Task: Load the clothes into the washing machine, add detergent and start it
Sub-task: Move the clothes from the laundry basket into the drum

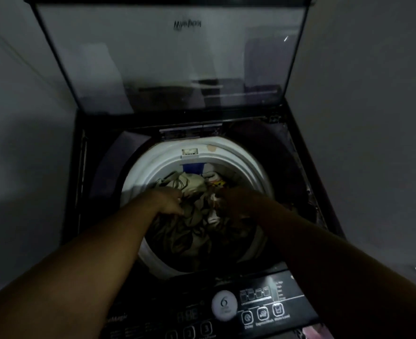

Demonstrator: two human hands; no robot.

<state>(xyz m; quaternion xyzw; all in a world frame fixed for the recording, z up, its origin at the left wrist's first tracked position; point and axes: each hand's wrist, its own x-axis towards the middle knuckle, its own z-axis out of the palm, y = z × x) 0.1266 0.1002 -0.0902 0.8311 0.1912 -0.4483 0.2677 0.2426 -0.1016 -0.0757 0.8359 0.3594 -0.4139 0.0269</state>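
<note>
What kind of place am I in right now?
Probably a home laundry nook: a top-loading washing machine with its lid raised, clothes inside, a control panel in front, and plain walls close on both sides.

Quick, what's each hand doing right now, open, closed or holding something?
Left hand: grips the clothes.
Right hand: on the clothes, too dark to tell its grip.

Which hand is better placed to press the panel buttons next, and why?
Right, probably. The left hand and right hand are both on the clothes in the drum, but the right forearm runs beside the panel's lit buttons; the left arm is farther off.
</note>
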